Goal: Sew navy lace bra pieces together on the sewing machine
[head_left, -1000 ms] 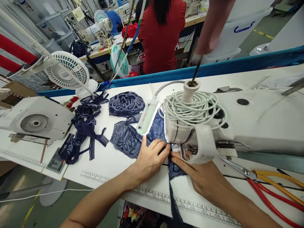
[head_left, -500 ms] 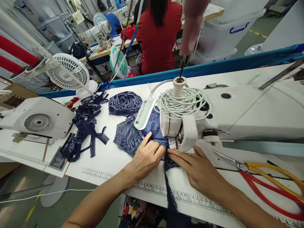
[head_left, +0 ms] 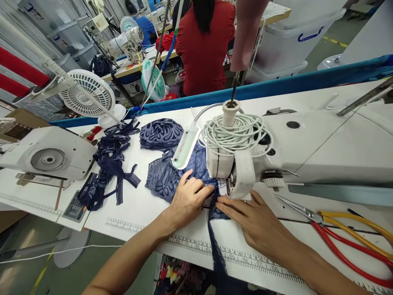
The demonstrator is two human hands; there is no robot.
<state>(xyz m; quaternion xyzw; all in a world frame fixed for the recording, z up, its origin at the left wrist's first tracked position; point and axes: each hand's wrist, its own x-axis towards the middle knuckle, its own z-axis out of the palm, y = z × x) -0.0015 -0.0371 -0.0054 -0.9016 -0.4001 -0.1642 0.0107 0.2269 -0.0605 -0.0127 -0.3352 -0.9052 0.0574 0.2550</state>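
Navy lace fabric [head_left: 199, 164] lies beneath the needle area of a white sewing machine [head_left: 221, 164]. My left hand [head_left: 192, 198] is closed on the lace left of the presser foot, fingers bent and one fingertip raised toward the lamp. Stretched nearly flat, the fingers of my right hand [head_left: 245, 211] touch the edge of a narrow lace strip [head_left: 217, 250] in front of the foot. That strip hangs over the table's front edge. A patterned lace piece [head_left: 162, 178] spreads out to the left. The machine head hides the needle.
Scissors [head_left: 319, 217] with red and yellow handles lie at right. Stacked lace pieces [head_left: 161, 133] and tangled navy straps [head_left: 112, 159] are at left, near a white fan [head_left: 87, 92]. A pale lamp [head_left: 186, 147] stands beside the machine. Beyond sits a person in red [head_left: 204, 53].
My left hand has shifted slightly left, with its fingers still on the lace. The hanging strip has swung a little left; my right hand stays almost in place.
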